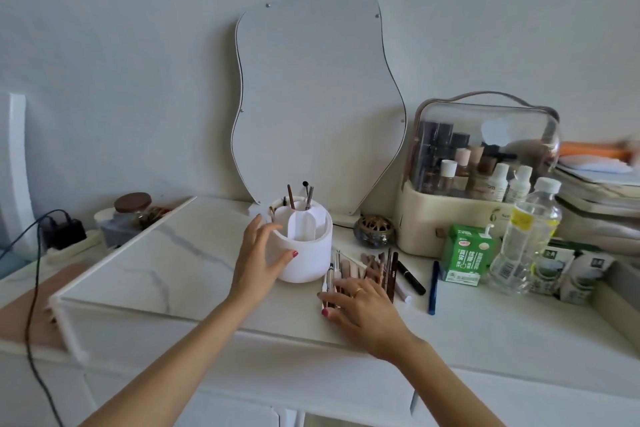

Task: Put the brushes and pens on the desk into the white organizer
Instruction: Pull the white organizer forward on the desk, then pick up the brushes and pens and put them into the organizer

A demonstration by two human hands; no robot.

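Observation:
A round white organizer with inner dividers stands on the desk in front of the mirror, with a few brushes upright in its back compartments. My left hand curls around its left side, thumb and fingers spread against the wall. Right of it lies a pile of brushes and pens, a black mascara-like tube and a blue pen. My right hand rests flat on the near end of the pile, fingers apart and pressing on several thin pens.
A wavy mirror leans on the wall. On the right are a clear-lidded cosmetics case, a green carton, a plastic bottle and a brass burner. A marble-look board lies left, with a cable and jar beyond.

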